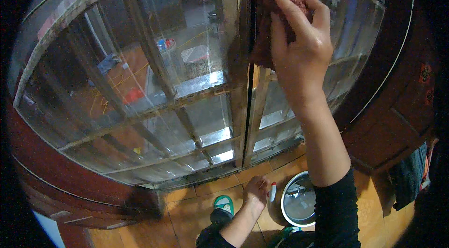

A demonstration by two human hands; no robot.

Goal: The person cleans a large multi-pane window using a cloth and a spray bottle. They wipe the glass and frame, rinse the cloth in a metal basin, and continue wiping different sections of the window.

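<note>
My right hand [305, 41] grips a bunched reddish-brown cloth [261, 43], likely terry, at the upper part of a glazed double door. The cloth lies against the right door leaf [259, 88], right beside the dark gap between the leaves. Lower down, my left hand [257, 190] is held with its fingers curled above the tiled floor. At its fingertips shows a small white object with a red end [273, 192]; I cannot tell whether the hand holds it. The left door leaf [236, 114] has a worn frame and several glass panes.
A round metal basin [285, 209] with water stands on the orange floor tiles [182, 213]. A foot in a green slipper [223, 203] is beside it. Dark red-brown wood panels [386, 121] flank the door. Dark cloth [410, 174] hangs at right. Through the glass, cords and a red item [133, 95] show.
</note>
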